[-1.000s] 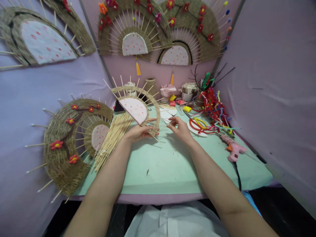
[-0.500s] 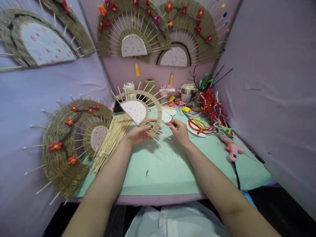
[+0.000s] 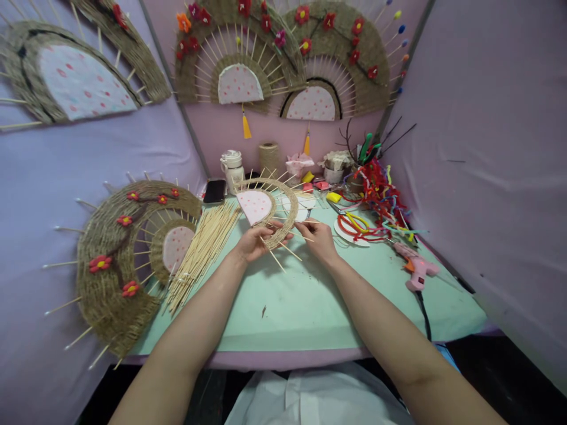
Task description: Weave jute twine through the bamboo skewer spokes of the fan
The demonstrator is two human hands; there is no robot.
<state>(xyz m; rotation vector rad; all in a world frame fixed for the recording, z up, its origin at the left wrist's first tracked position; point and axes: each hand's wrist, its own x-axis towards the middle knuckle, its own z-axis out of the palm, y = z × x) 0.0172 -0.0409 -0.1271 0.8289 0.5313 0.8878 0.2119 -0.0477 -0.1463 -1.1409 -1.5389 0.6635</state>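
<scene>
My left hand (image 3: 253, 244) supports a small half-round fan (image 3: 292, 208) from below, its fingers curled behind the lower part. The fan has a white, pink-dotted centre, two woven twine bands and thin wooden sticks that radiate past the outer band. Just right of its edge, my right hand (image 3: 319, 241) is closed in a pinch beside the stick ends. Whatever lies between those fingertips is too small to make out. A bundle of thin wooden sticks (image 3: 201, 251) lies on the table left of my left hand.
A larger fan with red flowers (image 3: 117, 265) leans at the left. Behind stand a white bottle (image 3: 233, 168) and a twine spool (image 3: 269, 158), near a phone (image 3: 215, 191). Scissors (image 3: 354, 221), coloured pipe cleaners (image 3: 381, 192) and a pink glue gun (image 3: 416, 268) lie at right.
The fan has moved right and slightly down and turned clockwise, uncovering the bottle and spool. My left hand went along with it; my right hand stays pinched near the edge.
</scene>
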